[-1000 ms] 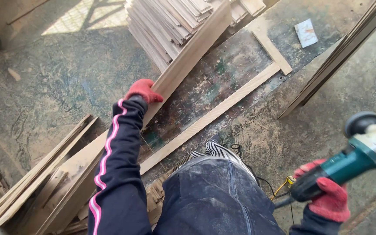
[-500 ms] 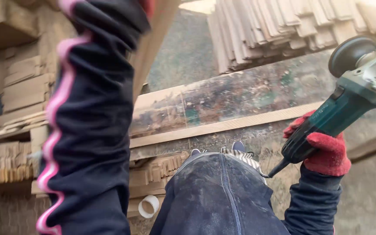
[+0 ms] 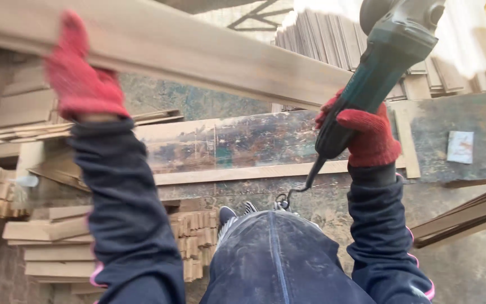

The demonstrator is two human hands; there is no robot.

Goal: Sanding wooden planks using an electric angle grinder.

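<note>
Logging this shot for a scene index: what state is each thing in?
Left hand: gloved, gripping the plank.
Plank: lifted, slanting across the view.
Right hand: gloved, holding the grinder.
Grinder: raised, head up.
Board stack: lying behind.

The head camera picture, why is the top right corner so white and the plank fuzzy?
Head view: sunlight glares off the stacked boards at top right, washing them out; the plank and left hand are smeared by motion blur, while the right hand on the grinder looks sharper.

plank (image 3: 209, 53) bars front | stacked boards (image 3: 57, 242) left | floor (image 3: 479, 264) right open
</note>
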